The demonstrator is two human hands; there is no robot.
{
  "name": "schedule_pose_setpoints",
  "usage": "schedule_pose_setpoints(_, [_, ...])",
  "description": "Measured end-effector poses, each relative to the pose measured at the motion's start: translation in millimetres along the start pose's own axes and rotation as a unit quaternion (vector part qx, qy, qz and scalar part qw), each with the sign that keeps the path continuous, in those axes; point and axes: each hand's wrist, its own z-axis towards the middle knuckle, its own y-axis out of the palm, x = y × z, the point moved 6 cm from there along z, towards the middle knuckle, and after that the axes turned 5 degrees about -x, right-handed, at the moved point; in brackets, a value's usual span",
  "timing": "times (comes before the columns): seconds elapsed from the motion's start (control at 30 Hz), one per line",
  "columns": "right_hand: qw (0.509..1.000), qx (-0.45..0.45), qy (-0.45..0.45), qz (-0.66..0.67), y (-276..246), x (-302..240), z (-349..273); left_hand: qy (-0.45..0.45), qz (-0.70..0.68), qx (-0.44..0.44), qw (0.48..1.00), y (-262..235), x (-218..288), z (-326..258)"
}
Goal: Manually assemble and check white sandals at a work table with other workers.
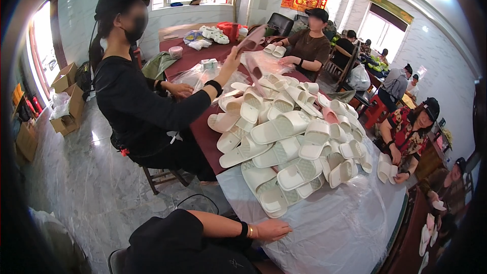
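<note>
The left hand (271, 230) lies nearest, at six o'clock, its grip open and empty, fingers flat on the clear plastic sheet (340, 223) covering the counter (203, 132). The right hand is out of view. Just beyond, at twelve o'clock from the hand, rises a heap of cream-white rubber slide sandals (289, 142). At ten o'clock, a seated person in black (137, 101) lifts one pale pink sandal (252, 38).

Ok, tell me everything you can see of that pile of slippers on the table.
The pile of slippers is a loose heap of cream-white slide sandals, a few pale pink, rubbery-looking with ribbed straps. They lie jumbled, some sole-up, on clear plastic sheeting covering the table. The left hand rests on the sheeting just short of the heap.
</note>
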Motion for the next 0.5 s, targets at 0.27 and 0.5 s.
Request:
schedule_pose_setpoints(0.27, [0.994,0.016,-0.054,-0.093,8,3,3,0.004,-0.013,-0.002,1.000,0,1,1])
schedule_pose_setpoints(0.5, [0.990,0.034,0.003,-0.133,16,-12,5,-0.004,-0.016,0.002,1.000,0,1,-1])
